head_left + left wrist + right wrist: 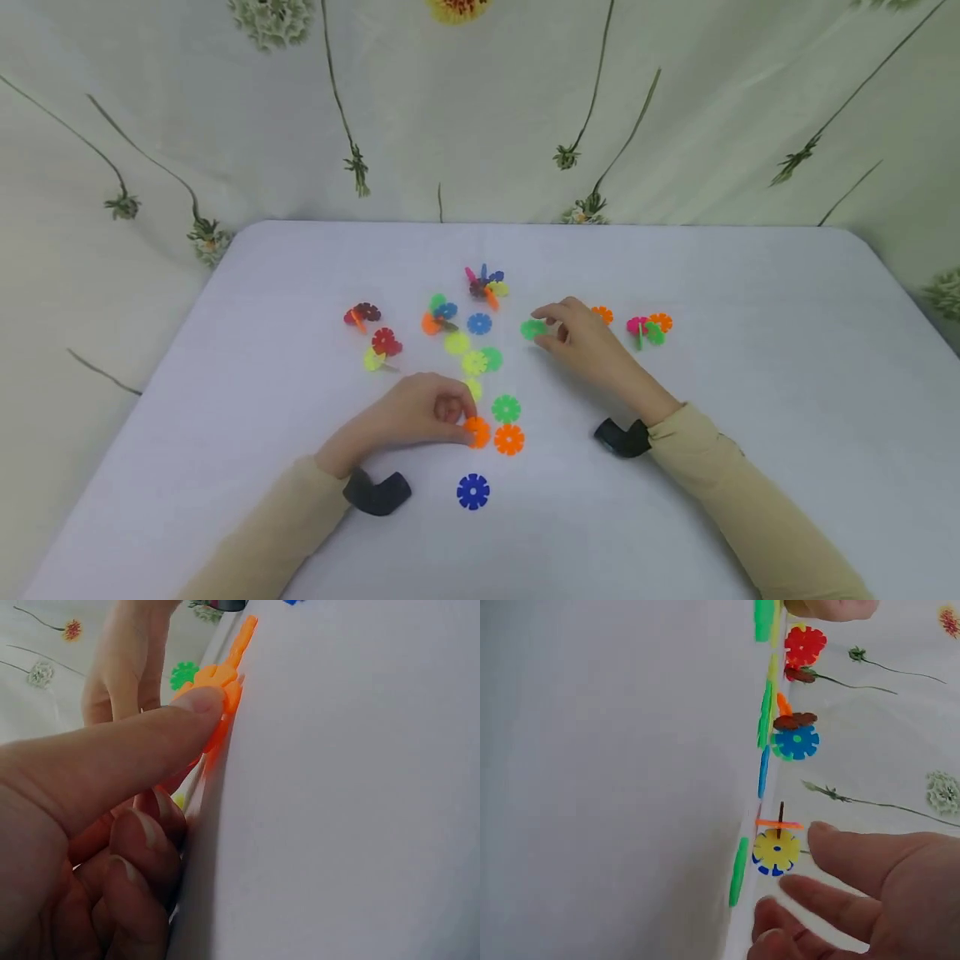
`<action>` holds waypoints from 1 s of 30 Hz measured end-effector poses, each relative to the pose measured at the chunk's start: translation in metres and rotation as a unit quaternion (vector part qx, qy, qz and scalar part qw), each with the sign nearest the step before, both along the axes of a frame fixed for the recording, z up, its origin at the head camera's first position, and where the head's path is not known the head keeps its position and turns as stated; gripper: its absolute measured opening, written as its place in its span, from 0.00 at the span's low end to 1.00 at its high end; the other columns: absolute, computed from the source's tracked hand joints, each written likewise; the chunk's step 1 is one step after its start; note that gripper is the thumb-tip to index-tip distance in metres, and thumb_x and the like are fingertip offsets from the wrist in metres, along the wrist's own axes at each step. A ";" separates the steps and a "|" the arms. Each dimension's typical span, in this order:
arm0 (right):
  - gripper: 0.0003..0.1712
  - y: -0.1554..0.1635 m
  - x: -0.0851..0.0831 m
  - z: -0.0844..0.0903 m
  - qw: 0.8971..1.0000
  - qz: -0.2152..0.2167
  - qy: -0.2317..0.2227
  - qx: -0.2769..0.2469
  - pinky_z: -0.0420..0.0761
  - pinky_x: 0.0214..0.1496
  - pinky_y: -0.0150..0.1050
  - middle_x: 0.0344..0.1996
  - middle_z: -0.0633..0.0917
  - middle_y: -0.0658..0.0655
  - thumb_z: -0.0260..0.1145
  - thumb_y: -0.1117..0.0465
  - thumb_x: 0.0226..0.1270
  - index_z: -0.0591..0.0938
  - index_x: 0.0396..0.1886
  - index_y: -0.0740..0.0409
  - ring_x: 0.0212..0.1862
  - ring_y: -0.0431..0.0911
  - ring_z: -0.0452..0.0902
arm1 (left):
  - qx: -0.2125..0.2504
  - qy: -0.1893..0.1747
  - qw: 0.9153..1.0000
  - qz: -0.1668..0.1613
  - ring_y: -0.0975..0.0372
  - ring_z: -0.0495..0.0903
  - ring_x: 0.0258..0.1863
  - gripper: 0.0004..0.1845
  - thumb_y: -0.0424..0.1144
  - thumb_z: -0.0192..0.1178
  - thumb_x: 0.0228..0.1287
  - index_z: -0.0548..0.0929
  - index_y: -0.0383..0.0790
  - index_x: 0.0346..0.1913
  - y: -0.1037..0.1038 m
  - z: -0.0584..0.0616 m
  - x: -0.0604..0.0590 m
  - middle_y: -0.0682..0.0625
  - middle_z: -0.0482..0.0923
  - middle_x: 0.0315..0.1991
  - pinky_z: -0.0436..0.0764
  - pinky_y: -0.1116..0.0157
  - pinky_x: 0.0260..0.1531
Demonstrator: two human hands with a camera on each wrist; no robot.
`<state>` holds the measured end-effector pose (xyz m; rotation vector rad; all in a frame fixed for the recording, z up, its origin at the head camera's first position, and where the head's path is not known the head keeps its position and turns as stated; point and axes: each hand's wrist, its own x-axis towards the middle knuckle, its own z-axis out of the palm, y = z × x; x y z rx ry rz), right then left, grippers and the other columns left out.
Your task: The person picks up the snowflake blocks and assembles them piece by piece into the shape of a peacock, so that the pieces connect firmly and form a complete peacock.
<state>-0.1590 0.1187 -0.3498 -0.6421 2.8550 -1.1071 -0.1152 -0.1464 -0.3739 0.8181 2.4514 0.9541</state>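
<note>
Nearest the viewer, a dark blue notched plastic disc (473,492) lies flat on the white cloth-covered desk (750,333), apart from both hands. Just beyond it, the left hand (420,412) rests on the desk with its fingers (142,840) curled under, and the thumb and a fingertip pinch an orange notched plastic disc (477,432) at its edge; the left wrist view shows the thumb pressed onto that disc where it meets the cloth. A second orange disc (509,439) and a green disc (506,408) lie just beside it, untouched. Farther out, the right hand (588,337) reaches toward a light green notched plastic disc (533,329), with its fingers (832,900) loosely spread. Whether their tips already touch the disc cannot be told from either view.

Judged from this, the step in hand is picking up single discs, one per hand. The next move calls for lifting each disc clear of the cloth by its rim, which is thin and lies flat.

Beyond the hands stand small assembled clusters: a red and yellow one (382,348), a multicoloured one (486,285) and a pink, green and orange one (649,327). How their discs interlock is too small to make out. The flower-printed curtain (480,108) closes the far side. The left palm hides its own fingertips in the head view.
</note>
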 end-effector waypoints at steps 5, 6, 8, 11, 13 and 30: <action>0.21 -0.016 -0.010 -0.009 0.998 -0.008 -0.038 0.039 0.72 0.34 0.38 0.40 0.72 0.60 0.66 0.60 0.63 0.77 0.55 0.62 0.32 0.48 0.69 | -0.006 0.005 1.000 -0.001 0.64 0.71 0.21 0.10 0.46 0.71 0.52 0.82 0.51 0.35 0.003 0.001 -0.002 0.59 0.72 0.20 0.73 0.67 0.26; 0.21 -0.018 -0.012 -0.010 0.998 -0.011 -0.038 0.040 0.73 0.36 0.39 0.40 0.72 0.60 0.66 0.60 0.63 0.77 0.54 0.62 0.34 0.49 0.69 | -0.007 0.005 1.000 0.000 0.64 0.71 0.22 0.10 0.46 0.71 0.52 0.82 0.51 0.35 0.003 0.001 -0.002 0.59 0.72 0.20 0.74 0.67 0.26; 0.19 -0.021 -0.016 -0.012 0.998 -0.017 -0.032 0.041 0.73 0.39 0.39 0.39 0.72 0.59 0.66 0.61 0.63 0.78 0.52 0.62 0.36 0.49 0.70 | -0.010 0.004 1.000 0.006 0.64 0.72 0.22 0.10 0.46 0.71 0.51 0.82 0.51 0.35 0.003 0.002 -0.002 0.59 0.72 0.20 0.74 0.66 0.26; 0.14 -0.023 -0.019 -0.016 0.999 -0.030 -0.024 0.036 0.74 0.40 0.40 0.38 0.72 0.59 0.66 0.62 0.62 0.79 0.47 0.62 0.38 0.50 0.70 | -0.013 0.000 1.000 0.011 0.64 0.72 0.23 0.11 0.47 0.71 0.51 0.82 0.51 0.35 0.003 0.002 -0.002 0.58 0.72 0.20 0.74 0.66 0.26; 0.11 -0.023 -0.018 -0.020 0.998 -0.038 -0.017 0.035 0.73 0.38 0.39 0.37 0.71 0.58 0.66 0.63 0.63 0.79 0.43 0.62 0.36 0.50 0.69 | -0.015 0.000 1.000 0.011 0.64 0.71 0.23 0.11 0.47 0.71 0.51 0.82 0.51 0.35 0.003 0.001 -0.001 0.58 0.72 0.20 0.74 0.66 0.26; 0.12 -0.022 0.018 -0.016 0.998 0.009 -0.028 0.057 0.74 0.36 0.36 0.35 0.71 0.55 0.67 0.64 0.61 0.77 0.43 0.61 0.33 0.47 0.69 | -0.002 0.006 1.000 0.016 0.64 0.71 0.22 0.09 0.46 0.69 0.54 0.82 0.50 0.37 0.003 0.003 0.002 0.58 0.71 0.20 0.73 0.67 0.24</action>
